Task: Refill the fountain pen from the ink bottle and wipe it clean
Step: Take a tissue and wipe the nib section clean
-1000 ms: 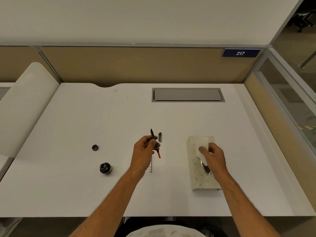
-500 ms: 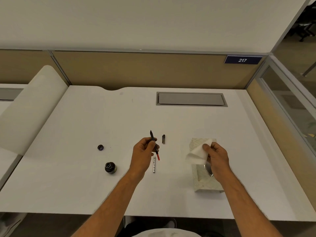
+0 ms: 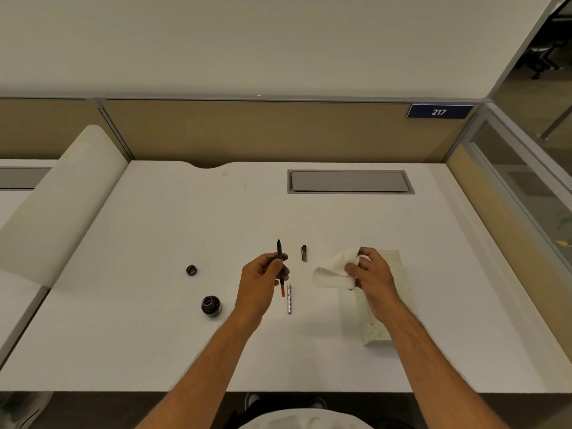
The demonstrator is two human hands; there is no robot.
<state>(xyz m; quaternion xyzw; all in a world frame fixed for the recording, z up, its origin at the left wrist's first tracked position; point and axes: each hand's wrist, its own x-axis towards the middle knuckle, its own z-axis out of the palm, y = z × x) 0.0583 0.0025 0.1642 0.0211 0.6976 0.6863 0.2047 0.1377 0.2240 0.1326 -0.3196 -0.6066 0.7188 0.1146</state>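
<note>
So the left hand (image 3: 263, 281) is curled around the fountain pen's front section (image 3: 280, 258), pinched between thumb and fingers, with the nib pointing toward 12 o'clock and the red converter end (image 3: 283, 291) sticking out at 6 o'clock below the fingers. It's held a bit above the white surface (image 3: 154, 335). The right hand (image 3: 370, 274) has a white tissue (image 3: 332, 272) pinched between thumb and fingertips; the loose part flops out toward 9 o'clock, well apart from the pen. Under that hand sits the tissue box (image 3: 396, 305), long side running 12 to 6.

Just at 3 o'clock of the red end, the silver pen barrel (image 3: 289, 298) lies flat on the surface. The dark pen cap (image 3: 304, 252) lies at about 1 o'clock from the left hand. Out at 8 o'clock from the left hand is the ink bottle (image 3: 211, 305), open and upright, and its lid (image 3: 191, 270) lies at roughly 11 o'clock from the bottle, apart from it.
</note>
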